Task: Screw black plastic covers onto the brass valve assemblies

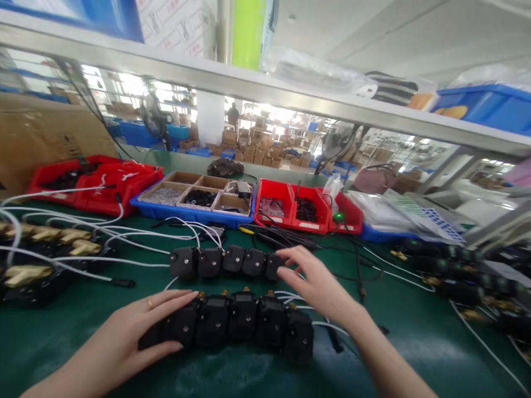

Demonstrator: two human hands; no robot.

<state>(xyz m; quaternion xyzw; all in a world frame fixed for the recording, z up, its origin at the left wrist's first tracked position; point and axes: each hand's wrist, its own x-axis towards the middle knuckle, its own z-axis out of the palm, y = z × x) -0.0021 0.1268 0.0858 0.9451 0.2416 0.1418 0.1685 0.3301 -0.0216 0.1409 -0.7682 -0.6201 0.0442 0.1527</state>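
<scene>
Two rows of black box-shaped units lie on the green table. My left hand [141, 334], with a ring on one finger, rests around the left end of the near row [243, 318], its thumb and fingers on the leftmost units. At the right end of the far row [234, 260], my right hand [313, 276] has its thumb and fingers around the last black unit [272, 267]. Brass fittings show along the near row's back edge. White cables [141, 260] run from the units.
Red bins [311, 225] and a blue tray of compartments [193, 218] stand behind the rows. Brass-fitted units [29, 276] lie at left, more black units [460, 290] at right. A metal shelf [249, 82] crosses above. Loose cables cover part of the green table [199, 378].
</scene>
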